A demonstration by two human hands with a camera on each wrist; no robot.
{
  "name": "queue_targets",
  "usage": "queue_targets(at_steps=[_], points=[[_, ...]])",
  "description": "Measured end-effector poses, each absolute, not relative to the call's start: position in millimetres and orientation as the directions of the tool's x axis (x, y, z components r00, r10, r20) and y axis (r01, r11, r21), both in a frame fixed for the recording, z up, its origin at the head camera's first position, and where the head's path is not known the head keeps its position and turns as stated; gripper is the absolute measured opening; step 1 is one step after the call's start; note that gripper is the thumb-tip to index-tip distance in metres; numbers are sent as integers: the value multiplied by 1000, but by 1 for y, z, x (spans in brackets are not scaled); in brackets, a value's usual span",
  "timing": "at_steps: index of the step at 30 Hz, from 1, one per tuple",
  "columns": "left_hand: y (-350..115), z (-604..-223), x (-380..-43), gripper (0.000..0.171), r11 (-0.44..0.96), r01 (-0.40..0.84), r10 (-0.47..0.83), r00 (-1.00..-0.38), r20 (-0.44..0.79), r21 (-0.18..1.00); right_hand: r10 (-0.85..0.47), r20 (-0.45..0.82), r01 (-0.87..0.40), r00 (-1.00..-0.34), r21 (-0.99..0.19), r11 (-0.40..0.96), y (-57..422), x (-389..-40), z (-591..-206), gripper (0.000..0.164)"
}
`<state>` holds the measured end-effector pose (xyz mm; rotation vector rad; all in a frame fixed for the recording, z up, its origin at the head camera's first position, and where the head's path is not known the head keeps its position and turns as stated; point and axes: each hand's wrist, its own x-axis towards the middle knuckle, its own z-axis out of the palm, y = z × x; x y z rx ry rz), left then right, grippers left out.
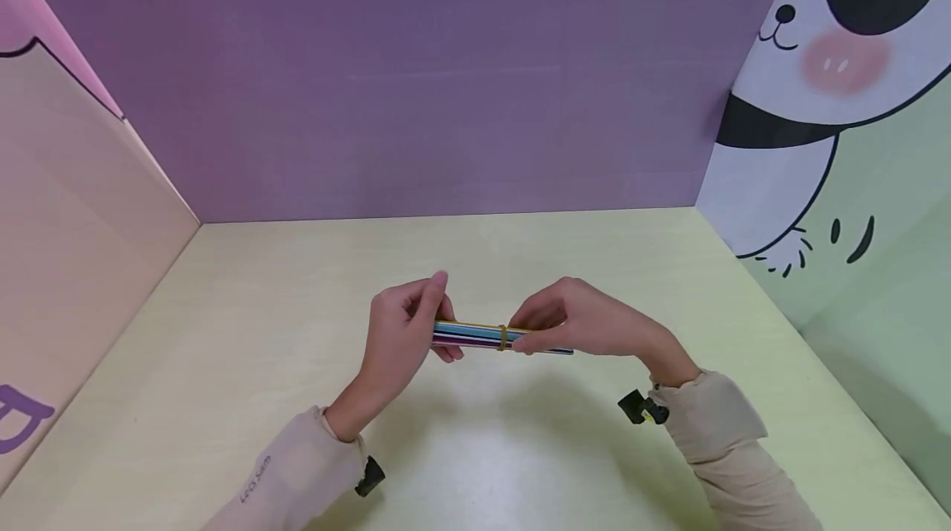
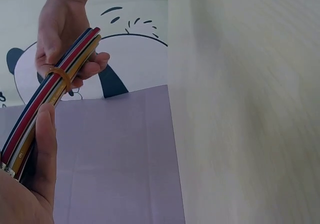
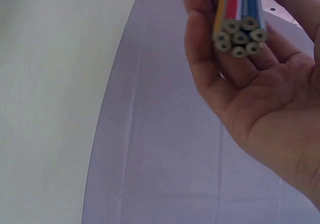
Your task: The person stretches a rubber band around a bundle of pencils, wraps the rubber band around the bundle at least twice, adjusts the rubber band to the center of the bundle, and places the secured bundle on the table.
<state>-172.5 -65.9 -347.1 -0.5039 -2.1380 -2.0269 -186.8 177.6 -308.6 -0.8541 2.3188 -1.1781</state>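
Observation:
A bundle of several pencils [image 1: 475,334] in yellow, red, blue and dark colours is held above the table. My left hand [image 1: 404,324] grips its left end, thumb along the side. Around the bundle runs a yellowish-brown rubber band [image 2: 61,77]. Just right of that band, my right hand [image 1: 579,320] pinches the pencils between thumb and fingers. In the right wrist view, the flat unsharpened ends of the pencils [image 3: 241,37] face the camera, packed close together. The far ends are hidden by my left hand.
The pale table [image 1: 282,283] lies beneath both hands. A purple panel [image 1: 446,85] rises behind it. A pinkish panel [image 1: 67,225] stands at the left, and a green panel with a panda drawing [image 1: 877,291] at the right.

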Motion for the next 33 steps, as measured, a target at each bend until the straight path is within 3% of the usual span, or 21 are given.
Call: queue_targets(at_steps=[8, 21, 27, 33], points=[[-61, -352, -169, 50, 33, 349, 128, -931, 342, 937, -701, -19, -437, -713, -769, 466, 170, -186, -315, 10], [-60, -354, -169, 49, 12, 350, 86, -934, 348, 937, -664, 54, -457, -746, -767, 451, 163, -181, -324, 12], [-55, -353, -164, 48, 25, 354, 127, -929, 348, 935, -713, 61, -496, -699, -759, 421, 153, -177, -328, 17], [-56, -352, -165, 47, 33, 351, 144, -928, 343, 936, -727, 22, -528, -686, -702, 478, 155, -174, -322, 16]])
